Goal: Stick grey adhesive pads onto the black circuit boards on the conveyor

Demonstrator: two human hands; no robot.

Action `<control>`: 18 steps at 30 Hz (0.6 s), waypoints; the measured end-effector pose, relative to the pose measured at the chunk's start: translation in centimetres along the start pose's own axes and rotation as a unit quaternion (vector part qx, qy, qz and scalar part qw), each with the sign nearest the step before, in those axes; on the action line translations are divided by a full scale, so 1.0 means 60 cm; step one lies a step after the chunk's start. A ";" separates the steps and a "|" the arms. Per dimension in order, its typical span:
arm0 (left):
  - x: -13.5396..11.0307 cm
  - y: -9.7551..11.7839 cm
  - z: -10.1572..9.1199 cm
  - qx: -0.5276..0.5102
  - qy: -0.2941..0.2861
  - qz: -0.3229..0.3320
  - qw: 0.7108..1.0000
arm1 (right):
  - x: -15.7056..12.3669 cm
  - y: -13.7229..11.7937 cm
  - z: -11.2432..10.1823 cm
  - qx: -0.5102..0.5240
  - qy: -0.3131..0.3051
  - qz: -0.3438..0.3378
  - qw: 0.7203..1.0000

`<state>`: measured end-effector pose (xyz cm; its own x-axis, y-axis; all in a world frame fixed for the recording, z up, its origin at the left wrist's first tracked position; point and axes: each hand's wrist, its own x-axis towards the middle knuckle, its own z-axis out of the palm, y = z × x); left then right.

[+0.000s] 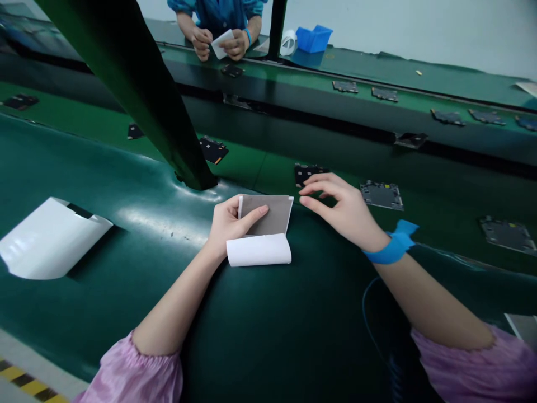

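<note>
My left hand (229,226) is closed on a grey sheet with white backing paper (274,215), thumb flat on its grey face. The near end of the white paper curls over into a roll (259,250). To the right, my right hand (338,207) is held up with its fingers apart and nothing visible between them. Just beyond its fingertips lies a dark circuit board (305,172), partly hidden by the hand. Another circuit board (381,195) lies to the right of that hand. A blue strap (392,243) circles my right wrist.
A green post (168,112) rises at the left of the green line. A curled white sheet (54,240) lies on the left of the mat. More boards (213,150) lie along the line. Across it, a co-worker's hands (235,45) hold a white sheet near a blue bin (314,39).
</note>
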<state>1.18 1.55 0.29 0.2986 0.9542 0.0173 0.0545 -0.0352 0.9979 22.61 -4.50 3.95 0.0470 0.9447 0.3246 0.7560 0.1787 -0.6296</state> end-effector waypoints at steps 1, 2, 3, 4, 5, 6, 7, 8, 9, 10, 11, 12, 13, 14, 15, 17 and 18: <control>0.000 -0.001 0.000 0.001 -0.004 0.003 1.000 | 0.004 -0.009 0.010 0.017 0.001 -0.004 1.000; 0.000 -0.001 0.000 0.002 -0.009 0.007 1.000 | 0.007 -0.015 0.017 0.031 0.003 -0.004 1.000; -0.001 -0.002 0.001 0.003 -0.014 0.010 1.000 | 0.010 -0.017 0.023 0.040 0.005 -0.003 0.999; -0.001 -0.002 0.001 0.002 -0.018 0.014 1.000 | 0.013 -0.016 0.026 0.046 0.005 0.000 0.999; -0.001 -0.002 0.001 0.002 -0.022 0.017 1.000 | 0.014 -0.014 0.028 0.050 0.005 0.002 0.999; -0.001 -0.003 0.001 0.002 -0.025 0.019 1.000 | 0.015 -0.012 0.029 0.051 0.005 0.003 0.999; -0.001 -0.003 0.001 0.002 -0.028 0.019 0.999 | 0.016 -0.009 0.029 0.052 0.005 0.004 0.999; -0.001 -0.003 0.001 0.003 -0.029 0.018 0.999 | 0.016 -0.007 0.029 0.053 0.005 0.004 0.999; -0.001 -0.003 0.001 0.003 -0.030 0.017 0.999 | 0.015 -0.005 0.028 0.054 0.004 0.005 0.999; -0.001 -0.003 0.000 0.004 -0.030 0.015 0.999 | 0.015 -0.005 0.028 0.053 0.001 0.004 0.999; -0.002 -0.003 0.000 0.005 -0.030 0.013 0.999 | 0.014 -0.005 0.029 0.052 -0.002 0.001 0.999; -0.002 -0.004 0.000 0.004 -0.030 0.012 0.999 | 0.013 -0.006 0.030 0.049 -0.005 -0.004 0.999; -0.002 -0.004 0.000 0.003 -0.030 0.011 1.000 | 0.012 -0.007 0.032 0.045 -0.006 -0.012 0.999; -0.002 -0.004 0.000 0.002 -0.030 0.008 1.000 | 0.010 -0.009 0.033 0.041 -0.005 -0.021 0.999; -0.002 -0.004 0.000 0.001 -0.030 0.005 1.000 | 0.009 -0.010 0.035 0.037 -0.001 -0.030 0.999; -0.001 -0.003 -0.001 -0.001 -0.025 -0.003 1.000 | 0.007 -0.009 0.034 0.033 0.020 -0.043 0.998; -0.001 -0.003 -0.001 0.000 -0.021 -0.009 1.000 | 0.008 -0.005 0.031 0.031 0.034 -0.042 0.998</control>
<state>1.09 1.51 0.14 0.3370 0.9415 -0.0023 0.0597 -0.0190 0.9980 21.19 -3.60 3.01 0.0314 0.9055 0.4232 0.7178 0.2743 -0.6400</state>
